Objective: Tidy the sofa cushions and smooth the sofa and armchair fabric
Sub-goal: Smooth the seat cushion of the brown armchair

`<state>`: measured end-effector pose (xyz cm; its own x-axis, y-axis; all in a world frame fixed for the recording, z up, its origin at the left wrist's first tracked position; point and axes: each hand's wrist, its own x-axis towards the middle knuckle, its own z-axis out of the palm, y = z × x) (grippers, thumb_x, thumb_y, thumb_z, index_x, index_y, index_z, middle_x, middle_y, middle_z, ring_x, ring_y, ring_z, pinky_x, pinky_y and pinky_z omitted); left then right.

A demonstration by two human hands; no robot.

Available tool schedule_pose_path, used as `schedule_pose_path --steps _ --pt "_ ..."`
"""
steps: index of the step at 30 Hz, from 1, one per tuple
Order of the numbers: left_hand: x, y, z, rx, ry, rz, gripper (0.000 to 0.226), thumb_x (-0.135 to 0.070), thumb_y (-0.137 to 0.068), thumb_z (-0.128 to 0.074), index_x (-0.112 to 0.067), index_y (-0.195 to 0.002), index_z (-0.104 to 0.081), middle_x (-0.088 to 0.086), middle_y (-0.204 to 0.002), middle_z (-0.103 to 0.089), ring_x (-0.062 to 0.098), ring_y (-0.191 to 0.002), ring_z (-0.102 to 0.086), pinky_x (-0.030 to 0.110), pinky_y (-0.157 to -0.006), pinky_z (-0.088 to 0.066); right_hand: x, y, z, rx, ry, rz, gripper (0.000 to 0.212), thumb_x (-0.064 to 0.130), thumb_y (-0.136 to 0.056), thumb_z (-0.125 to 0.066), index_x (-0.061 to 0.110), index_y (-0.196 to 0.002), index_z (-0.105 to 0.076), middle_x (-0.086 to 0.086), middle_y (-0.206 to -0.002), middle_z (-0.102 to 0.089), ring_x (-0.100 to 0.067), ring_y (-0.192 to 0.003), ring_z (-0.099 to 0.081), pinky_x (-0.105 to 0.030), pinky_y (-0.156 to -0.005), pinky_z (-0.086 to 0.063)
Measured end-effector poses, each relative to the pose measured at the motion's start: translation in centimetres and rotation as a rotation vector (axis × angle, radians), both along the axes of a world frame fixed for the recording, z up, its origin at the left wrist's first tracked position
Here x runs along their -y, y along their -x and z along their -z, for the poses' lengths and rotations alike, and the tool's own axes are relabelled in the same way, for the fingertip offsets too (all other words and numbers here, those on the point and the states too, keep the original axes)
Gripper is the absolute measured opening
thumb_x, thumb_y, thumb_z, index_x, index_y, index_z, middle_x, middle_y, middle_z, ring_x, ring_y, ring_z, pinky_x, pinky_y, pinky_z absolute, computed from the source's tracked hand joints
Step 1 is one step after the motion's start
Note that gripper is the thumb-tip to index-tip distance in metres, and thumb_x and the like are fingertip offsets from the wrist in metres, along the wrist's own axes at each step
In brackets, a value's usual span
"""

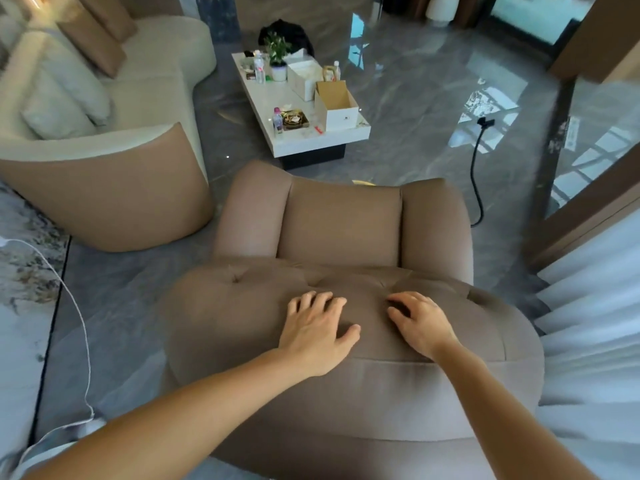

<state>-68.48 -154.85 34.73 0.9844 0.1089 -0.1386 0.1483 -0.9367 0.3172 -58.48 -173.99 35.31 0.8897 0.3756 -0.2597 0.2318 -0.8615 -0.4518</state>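
Viewed from behind the armchair [341,223], looking down over its tufted backrest top. Left hand [317,336] lies palm-down on the backrest fabric, fingers spread, thumb out to the side. Right hand [420,322] rests just beside it, apart from it, fingers slightly curled and loosely spread, tips touching the fabric. Neither hand pinches anything.

Sofa [114,168] stands to the left of the armchair; a pale cushion [65,98] and tan cushions [98,36] lean against its back.

Coffee table [311,142] sits beyond the armchair. On it: an open cardboard box [337,107], inside not readable from this angle; a white open box [304,77] behind it, contents unclear; a dark tray [294,120] holding small items, too small to identify; a bottle [277,121] touching the tray's left side; a potted plant [278,60] at the far end.
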Motion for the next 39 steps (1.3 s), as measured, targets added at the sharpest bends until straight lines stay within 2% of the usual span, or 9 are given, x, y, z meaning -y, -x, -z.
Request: schedule_pose_path --steps 4,11,15,20,24,28,31,36,39 --pt "0.6 0.6 0.7 0.043 0.01 0.128 0.067 -0.064 -0.089 -0.024 -0.026 -0.143 -0.035 0.001 -0.153 -0.037 0.024 -0.14 -0.027 0.041 -0.113 -0.023 1.0 2.1 -0.2 0.091 0.068 0.042 0.038 0.036 -0.097 -0.051 0.025 -0.132 -0.058 0.0 -0.141 -0.056 -0.025 -0.133 -0.042 -0.037 -0.114 -0.026" --pt "3.8 2.3 1.1 0.105 -0.041 0.097 0.069 -0.066 -0.092 -0.023 -0.023 -0.146 -0.032 0.006 -0.155 -0.034 0.026 -0.142 -0.024 0.043 -0.115 -0.023 3.0 0.9 -0.8 0.078 0.149 0.031 0.042 0.044 -0.096 -0.043 0.03 -0.135 -0.053 0.0 -0.146 -0.049 -0.027 -0.137 -0.035 -0.049 -0.116 -0.02" --pt "6.5 1.4 0.9 0.112 -0.094 0.039 0.069 -0.064 -0.093 -0.024 -0.022 -0.146 -0.033 0.007 -0.154 -0.035 0.027 -0.142 -0.027 0.045 -0.115 -0.025 3.8 -0.6 -0.6 0.108 0.164 -0.142 0.044 0.047 -0.097 -0.036 0.03 -0.134 -0.051 0.001 -0.145 -0.048 -0.027 -0.135 -0.037 -0.054 -0.115 -0.02" --pt "8.9 0.2 0.7 0.099 -0.103 -0.015 0.066 -0.063 -0.092 -0.025 -0.025 -0.146 -0.033 0.003 -0.154 -0.035 0.024 -0.142 -0.026 0.042 -0.116 -0.023 7.1 -2.2 -0.1 0.159 0.112 -0.283 0.049 0.051 -0.097 -0.03 0.031 -0.14 -0.045 0.004 -0.149 -0.044 -0.024 -0.141 -0.03 -0.052 -0.119 -0.017" --pt "10.6 -0.3 0.7 0.098 -0.091 -0.031 0.066 -0.064 -0.093 -0.025 -0.026 -0.146 -0.033 0.003 -0.154 -0.036 0.023 -0.142 -0.026 0.042 -0.116 -0.024 8.1 -3.1 -0.2 0.14 0.141 -0.307 0.05 0.053 -0.096 -0.029 0.03 -0.138 -0.045 0.003 -0.148 -0.044 -0.026 -0.138 -0.033 -0.053 -0.117 -0.019" --pt "11.3 -0.4 0.6 0.032 -0.09 -0.001 0.068 -0.065 -0.092 -0.022 -0.027 -0.148 -0.029 0.002 -0.156 -0.031 0.023 -0.142 -0.023 0.04 -0.115 -0.022 8.4 -4.2 -1.1 0.084 0.224 -0.332 0.049 0.057 -0.094 -0.033 0.029 -0.13 -0.049 0.001 -0.137 -0.05 -0.03 -0.127 -0.039 -0.052 -0.108 -0.031" --pt "10.2 -0.6 -0.7 -0.054 -0.082 0.08 0.064 -0.063 -0.093 -0.023 -0.027 -0.146 -0.029 0.001 -0.154 -0.034 0.021 -0.138 -0.028 0.04 -0.11 -0.03 7.6 -5.2 -2.6 -0.031 0.292 -0.329 0.047 0.055 -0.092 -0.041 0.026 -0.127 -0.052 -0.002 -0.133 -0.05 -0.03 -0.126 -0.039 -0.048 -0.101 -0.039" --pt "6.6 -3.5 -4.4 -0.331 -0.008 0.069 0.049 -0.055 -0.095 -0.039 -0.02 -0.126 -0.052 0.009 -0.132 -0.055 0.03 -0.12 -0.051 0.037 -0.097 -0.043 4.5 -7.3 -5.5 -0.18 0.485 -0.457 0.045 0.043 -0.093 -0.048 0.016 -0.128 -0.057 -0.012 -0.137 -0.055 -0.035 -0.125 -0.05 -0.042 -0.099 -0.046" --pt "5.8 -7.5 -7.6 -0.465 -0.074 0.077 0.044 -0.047 -0.097 -0.041 -0.01 -0.102 -0.065 0.013 -0.107 -0.068 0.031 -0.099 -0.062 0.03 -0.073 -0.043 4.3 -9.0 -7.7 -0.332 0.491 -0.38 0.042 0.04 -0.095 -0.046 0.013 -0.125 -0.058 -0.013 -0.123 -0.063 -0.034 -0.108 -0.064 -0.038 -0.076 -0.054"
